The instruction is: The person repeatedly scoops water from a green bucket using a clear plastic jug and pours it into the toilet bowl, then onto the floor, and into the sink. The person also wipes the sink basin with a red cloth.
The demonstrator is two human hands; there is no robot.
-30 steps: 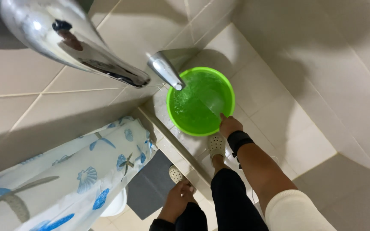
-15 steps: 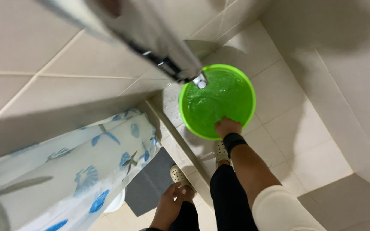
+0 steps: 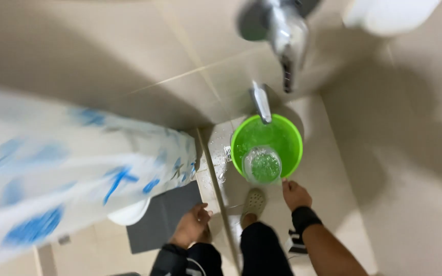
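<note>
Frame blurred; right hand (image 3: 295,194) grips clear jug (image 3: 262,164) w/ water over green bucket (image 3: 288,134); left hand (image 3: 193,225) loosely open, empty.

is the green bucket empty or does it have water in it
It holds water: the round green plastic bucket shows a rippled, bubbly surface inside, with a clear plastic scoop at its near rim.

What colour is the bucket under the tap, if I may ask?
Bright green bucket, best seen in the head view.
</note>
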